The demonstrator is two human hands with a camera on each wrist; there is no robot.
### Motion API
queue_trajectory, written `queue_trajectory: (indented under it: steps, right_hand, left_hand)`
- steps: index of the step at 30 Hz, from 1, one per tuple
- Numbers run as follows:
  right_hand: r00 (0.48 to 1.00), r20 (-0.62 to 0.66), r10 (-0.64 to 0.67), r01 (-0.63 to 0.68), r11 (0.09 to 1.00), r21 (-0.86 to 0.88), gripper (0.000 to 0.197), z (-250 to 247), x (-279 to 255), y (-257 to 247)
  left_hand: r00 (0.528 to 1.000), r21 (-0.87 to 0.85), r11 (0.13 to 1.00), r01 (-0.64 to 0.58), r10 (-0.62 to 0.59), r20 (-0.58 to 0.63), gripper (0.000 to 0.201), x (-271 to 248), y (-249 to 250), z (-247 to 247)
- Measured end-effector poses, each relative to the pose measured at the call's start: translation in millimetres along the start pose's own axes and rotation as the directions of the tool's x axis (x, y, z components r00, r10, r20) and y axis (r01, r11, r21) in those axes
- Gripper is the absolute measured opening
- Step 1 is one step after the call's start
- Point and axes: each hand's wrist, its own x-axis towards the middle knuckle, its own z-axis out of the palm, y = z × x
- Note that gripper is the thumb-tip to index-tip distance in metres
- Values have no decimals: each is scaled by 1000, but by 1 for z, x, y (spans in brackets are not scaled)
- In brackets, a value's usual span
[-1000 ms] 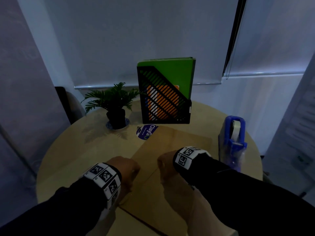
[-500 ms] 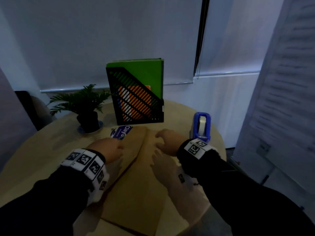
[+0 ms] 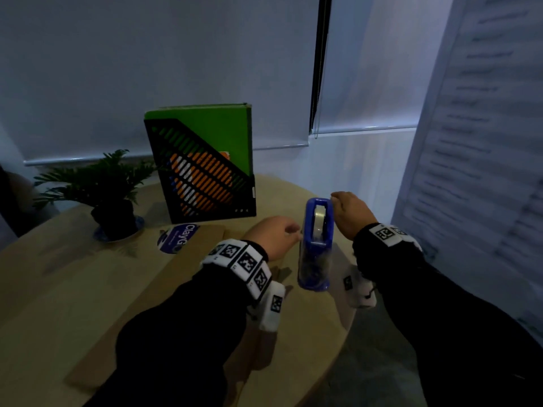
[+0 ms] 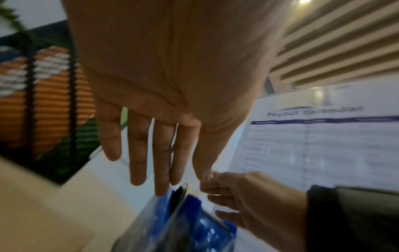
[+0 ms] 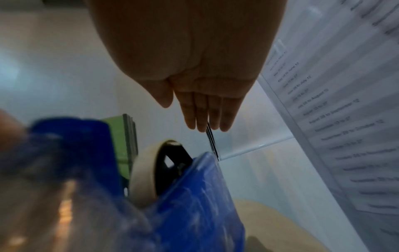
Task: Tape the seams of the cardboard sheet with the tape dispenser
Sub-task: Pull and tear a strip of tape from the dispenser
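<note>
The blue tape dispenser [image 3: 316,259] stands upright near the table's right edge, with a roll of clear tape [image 3: 319,218] in it. My left hand [image 3: 273,235] is at its left side, fingers straight, their tips close to its top [image 4: 190,226]. At the dispenser's far right side is my right hand [image 3: 349,214], whose fingers [image 5: 202,105] are straight and together above the roll [image 5: 143,172]. Whether either hand touches the dispenser is unclear. The brown cardboard sheet [image 3: 164,295] lies flat on the table, left of the dispenser and partly under my left arm.
A black magazine file [image 3: 205,177] with green and orange folders stands at the back of the round wooden table [image 3: 58,274]. A small potted plant [image 3: 108,186] and a blue sticker [image 3: 179,237] are at the left. A board with printed sheets [image 3: 476,171] stands close on the right.
Both hands have lifted off the cardboard and moved right and forward to either side of the tape dispenser. The head view has turned to the right.
</note>
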Motion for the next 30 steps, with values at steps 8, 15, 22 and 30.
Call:
queue_trajectory:
  steps: [8,15,22,30]
  right_hand:
    - [987,148,63,-54,997,-60,51,16,22,-1]
    - [981,160,111,-88,986,-140,76,23,27,-3]
    - [974,221,50,-2,978,-209,55,9,19,-7]
    - [984,176,-1,40,975,-217,69,24,28,11]
  left_hand:
    - [998,-206,978,21,-9,58,32,23,-8,29]
    - [994,-371,929,-3,43,101,30,26,-14,35]
    - [993,-351,936,-13,55,108,25,31,-19,32]
    - [984,-456,889,36,49,174,27,32,-21,32]
